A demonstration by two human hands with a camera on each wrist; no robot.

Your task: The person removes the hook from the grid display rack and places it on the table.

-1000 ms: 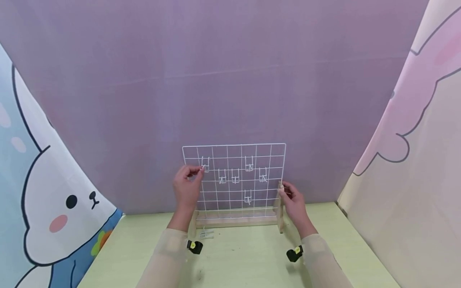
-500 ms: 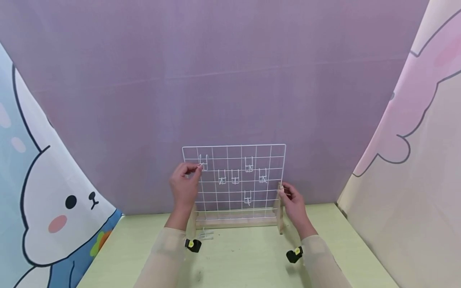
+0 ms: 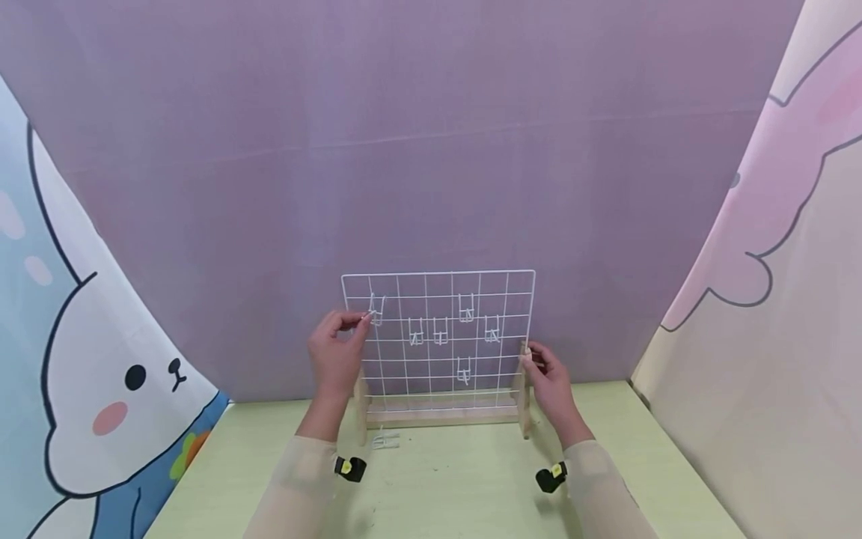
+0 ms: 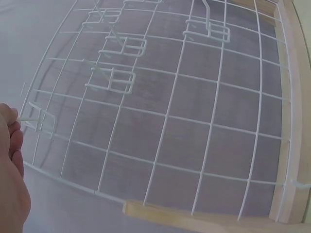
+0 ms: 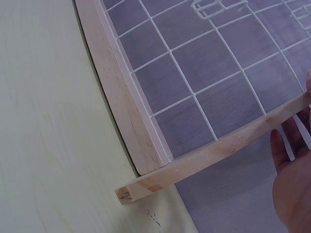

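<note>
1. Here, a white wire grid panel (image 3: pixel 438 333) stands upright in a wooden base (image 3: pixel 441 415) at the far edge of a pale green table (image 3: pixel 471 486), close against a purple backdrop (image 3: pixel 431 135).
2. The person's right hand (image 3: pixel 548 378) steadies the wooden upright (image 3: pixel 522 389) on the panel's right side, fingers curled round the post.
3. The left hand (image 3: pixel 334 355) is raised at the panel's upper left corner, thumb and fingertips pinching a small white wire hook (image 3: pixel 376 308) that sits tilted against the grid.
4. Judged from this, the hook calls for a square seat: both prongs over one horizontal wire, pressed level, with the right hand bracing so the light panel does not rock.
5. Five more hooks (image 3: pixel 465 307) hang in the grid's middle and right cells; the left wrist view shows several of them (image 4: pixel 121 46) projecting forward.
6. A spare hook (image 3: pixel 385 439) lies on the table just in front of the base's left foot.
</note>
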